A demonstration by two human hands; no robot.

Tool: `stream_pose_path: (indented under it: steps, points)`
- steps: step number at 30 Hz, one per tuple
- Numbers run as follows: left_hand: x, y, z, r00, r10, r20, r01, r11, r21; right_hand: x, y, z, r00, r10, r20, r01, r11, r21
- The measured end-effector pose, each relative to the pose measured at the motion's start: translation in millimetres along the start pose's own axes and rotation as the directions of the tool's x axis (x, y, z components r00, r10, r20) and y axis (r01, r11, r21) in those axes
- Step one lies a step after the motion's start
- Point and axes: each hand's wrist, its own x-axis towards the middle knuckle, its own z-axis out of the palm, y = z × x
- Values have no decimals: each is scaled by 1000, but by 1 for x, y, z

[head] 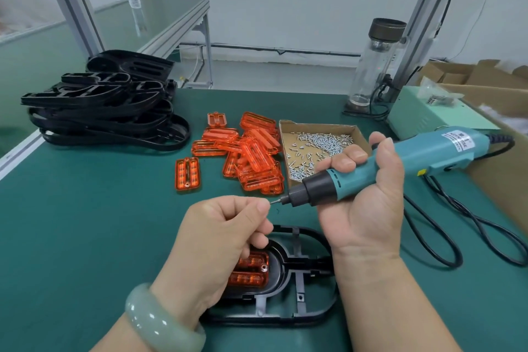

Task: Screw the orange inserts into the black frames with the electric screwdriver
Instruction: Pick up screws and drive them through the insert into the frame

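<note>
Our left hand [228, 226] pinches what seems a screw [271, 202] onto the electric screwdriver [385, 161] that our right hand [364, 203] grips; seated crooked, it may drop into the near black frame [300, 277].

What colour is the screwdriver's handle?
Teal-blue, with a black nose. The head view shows the screwdriver best, held in the right hand.

Stack of frames [100, 106] by the table's [85, 223] left edge, inserts [251, 151] mid-table, screw box [317, 124] just right, single frame [281, 260] near edge.
</note>
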Motion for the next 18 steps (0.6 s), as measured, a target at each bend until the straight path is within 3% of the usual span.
stream_pose_path:
  steps: [2, 4, 5, 7, 10, 11, 18]
  points:
    - [0, 3, -5, 998, 61, 21, -63, 991, 120, 1, -3, -1, 1000, -1, 4, 1, 1000, -2]
    - [3, 6, -22, 981, 186, 60, -195, 905, 378, 4, -8, -2, 1000, -18, 2, 18, 1000, -6]
    - [5, 9, -32, 966, 223, 130, -257, 800, 542, 6, -11, -2, 1000, -29, -5, 29, 999, -20]
    - [6, 12, -45, 928, 166, 335, -369, 549, 750, 9, -16, -4, 998, -54, -19, 53, 996, -67]
    - [5, 3, -47, 867, 97, 488, -492, 323, 808, 11, -19, -4, 996, -86, -15, 83, 986, -145]
    - [4, 1, -46, 852, 110, 512, -520, 293, 802, 11, -19, -3, 995, -99, -5, 96, 980, -173]
    - [5, -14, -41, 856, 226, 466, -517, 335, 788, 15, -26, 9, 987, -86, 132, 120, 955, -273]
